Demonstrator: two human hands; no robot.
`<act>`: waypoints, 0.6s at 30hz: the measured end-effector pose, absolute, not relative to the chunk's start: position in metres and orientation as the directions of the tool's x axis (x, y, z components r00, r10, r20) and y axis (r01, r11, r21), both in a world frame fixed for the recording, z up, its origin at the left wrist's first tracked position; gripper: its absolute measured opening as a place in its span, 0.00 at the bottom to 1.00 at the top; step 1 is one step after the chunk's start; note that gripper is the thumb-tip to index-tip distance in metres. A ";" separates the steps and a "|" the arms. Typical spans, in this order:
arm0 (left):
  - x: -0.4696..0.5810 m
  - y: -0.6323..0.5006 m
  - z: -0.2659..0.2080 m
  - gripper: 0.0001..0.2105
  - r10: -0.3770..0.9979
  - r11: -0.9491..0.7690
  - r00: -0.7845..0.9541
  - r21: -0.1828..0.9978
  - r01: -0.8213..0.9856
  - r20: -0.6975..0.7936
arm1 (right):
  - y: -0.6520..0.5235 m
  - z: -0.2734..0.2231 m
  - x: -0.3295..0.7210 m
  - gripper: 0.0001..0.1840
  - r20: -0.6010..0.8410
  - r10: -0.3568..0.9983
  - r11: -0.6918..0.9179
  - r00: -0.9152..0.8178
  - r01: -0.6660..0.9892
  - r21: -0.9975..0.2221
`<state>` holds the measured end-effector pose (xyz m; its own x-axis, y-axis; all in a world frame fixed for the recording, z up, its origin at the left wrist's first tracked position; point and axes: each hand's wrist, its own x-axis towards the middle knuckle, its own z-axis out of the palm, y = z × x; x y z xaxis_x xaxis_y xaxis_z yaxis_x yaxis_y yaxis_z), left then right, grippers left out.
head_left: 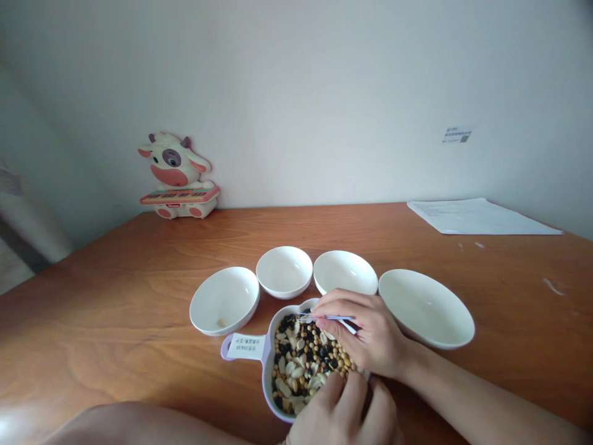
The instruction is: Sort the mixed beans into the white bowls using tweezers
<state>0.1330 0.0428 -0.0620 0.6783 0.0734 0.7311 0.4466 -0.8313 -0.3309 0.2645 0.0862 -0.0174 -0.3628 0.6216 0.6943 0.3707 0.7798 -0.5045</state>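
A lilac bowl (265, 380) with a labelled handle (245, 347) holds a mix of peanut pieces, black beans and small yellow beans. My right hand (365, 327) pinches a pair of pale tweezers (340, 318) over the far side of this mix. Their tips reach down towards the beans; whether they grip one is too small to tell. Nearer to me, my left hand (345, 411) curls its fingers over the bowl's right near edge, which it partly hides. A small beige piece (222, 322) lies in the leftmost white bowl (204, 296).
Beyond the lilac bowl, more white bowls stand in an arc: two in the middle (283, 272) (343, 270) and a wide one (428, 309) at right. A toy cow with a keyboard (178, 179) sits by the wall. Papers (482, 216) lie at the back right.
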 end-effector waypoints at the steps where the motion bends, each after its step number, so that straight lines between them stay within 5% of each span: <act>1: 0.133 0.043 -0.066 0.07 0.087 -0.827 0.679 -0.327 0.457 0.729 | 0.087 -0.018 0.264 0.08 0.695 0.622 0.780 -0.361 0.371 -0.504; 18: 0.135 0.040 -0.084 0.09 0.185 -0.779 0.730 -0.355 0.517 0.658 | 0.089 -0.026 0.265 0.10 0.622 0.671 0.741 -0.403 0.342 -0.578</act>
